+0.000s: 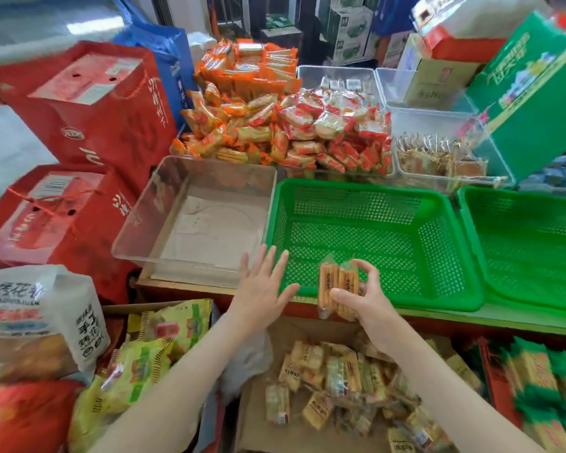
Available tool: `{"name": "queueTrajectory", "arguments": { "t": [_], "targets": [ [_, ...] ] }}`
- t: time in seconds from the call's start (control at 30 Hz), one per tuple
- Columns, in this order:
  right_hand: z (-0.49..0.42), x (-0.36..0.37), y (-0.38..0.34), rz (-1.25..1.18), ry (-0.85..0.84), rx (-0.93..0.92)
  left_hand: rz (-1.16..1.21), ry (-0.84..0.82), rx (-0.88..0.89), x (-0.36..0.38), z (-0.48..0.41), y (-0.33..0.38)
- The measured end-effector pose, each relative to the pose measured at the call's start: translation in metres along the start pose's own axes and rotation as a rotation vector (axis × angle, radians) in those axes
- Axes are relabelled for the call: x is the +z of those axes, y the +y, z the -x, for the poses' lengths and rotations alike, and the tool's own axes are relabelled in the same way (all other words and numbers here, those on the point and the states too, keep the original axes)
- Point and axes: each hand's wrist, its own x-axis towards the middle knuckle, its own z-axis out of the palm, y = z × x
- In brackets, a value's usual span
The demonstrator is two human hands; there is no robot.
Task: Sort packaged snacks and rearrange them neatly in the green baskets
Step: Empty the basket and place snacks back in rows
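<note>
Clear-wrapped biscuit packets (pixel 338 291) pinched between right hand (pixel 365 300) thumb and fingers over green basket (pixel 370 243) rim; left hand (pixel 262 284) flat, fingers spread, holding nothing.

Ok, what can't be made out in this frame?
All in the head view:
- right green basket: cut off by the frame edge.
- Print on the snack packs in the right hand: too small, partly behind fingers.
- white bag, left: lettering smeared by blur.
- cardboard box: right forearm covers some packs.

Glossy perforated plastic green basket (pixel 373 204); clear smooth plastic tray (pixel 138 237).
</note>
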Motion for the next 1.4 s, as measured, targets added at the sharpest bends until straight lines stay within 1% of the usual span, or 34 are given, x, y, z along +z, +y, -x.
{"name": "queueTrajectory", "arguments": {
  "t": [0.03, 0.07, 0.1, 0.17, 0.27, 0.37, 0.43, 0.47, 0.53, 0.57, 0.63, 0.73, 0.87, 0.97, 1.03, 1.1, 1.17, 1.27, 1.33, 1.4],
  "targets": [
    [-0.005, -0.002, -0.001, 0.015, 0.023, -0.001, -0.059, -0.046, -0.081, 0.003, -0.01, -0.004],
    [-0.009, -0.004, -0.003, 0.021, 0.043, 0.001, -0.104, -0.079, -0.113, 0.007, -0.016, -0.004],
    [-0.011, -0.006, -0.006, 0.022, 0.057, 0.006, -0.133, -0.093, -0.097, 0.01, -0.019, -0.002],
    [-0.016, -0.008, -0.012, 0.029, 0.072, 0.011, -0.146, -0.1, -0.006, 0.019, -0.018, 0.003],
    [-0.024, -0.009, -0.018, 0.081, 0.082, 0.024, -0.122, -0.062, 0.115, 0.035, -0.009, 0.007],
    [-0.036, -0.006, -0.023, 0.124, 0.084, 0.029, -0.002, -0.035, 0.252, 0.035, -0.012, -0.001],
    [-0.047, -0.003, -0.023, 0.167, 0.075, 0.039, 0.013, 0.04, 0.304, 0.03, -0.018, -0.009],
    [-0.054, 0.001, -0.023, 0.192, 0.069, 0.048, -0.023, 0.105, 0.295, 0.029, -0.021, -0.014],
    [-0.07, 0.009, -0.021, 0.226, 0.056, 0.074, -0.082, 0.174, 0.18, 0.026, -0.03, -0.024],
    [-0.079, 0.013, -0.02, 0.238, 0.052, 0.088, -0.099, 0.152, 0.117, 0.022, -0.034, -0.027],
    [-0.099, 0.025, -0.016, 0.268, 0.036, 0.117, -0.128, 0.112, 0.063, 0.02, -0.04, -0.032],
    [-0.124, 0.042, -0.006, 0.334, -0.029, 0.189, -0.121, 0.055, 0.044, 0.025, -0.045, -0.036],
    [-0.139, 0.064, 0.006, 0.478, -0.147, 0.267, -0.092, 0.083, 0.071, 0.03, -0.045, -0.037],
    [-0.147, 0.065, 0.013, 0.594, -0.147, 0.344, -0.086, 0.1, 0.071, 0.027, -0.045, -0.037],
    [-0.152, 0.06, 0.018, 0.723, -0.163, 0.381, -0.084, 0.095, 0.075, 0.026, -0.045, -0.037],
    [-0.154, 0.054, 0.021, 0.836, -0.167, 0.377, -0.104, 0.093, 0.077, 0.026, -0.045, -0.036],
    [-0.154, 0.05, 0.021, 0.78, -0.177, 0.356, -0.118, 0.089, 0.064, 0.025, -0.045, -0.034],
    [-0.149, 0.046, 0.017, 0.696, -0.2, 0.331, -0.148, 0.034, 0.048, 0.022, -0.046, -0.033],
    [-0.146, 0.043, 0.016, 0.742, -0.228, 0.316, -0.162, 0.023, 0.041, 0.021, -0.045, -0.032],
    [-0.142, 0.04, 0.015, 0.843, -0.265, 0.296, -0.161, 0.018, 0.04, 0.018, -0.045, -0.031]
  ]
}}
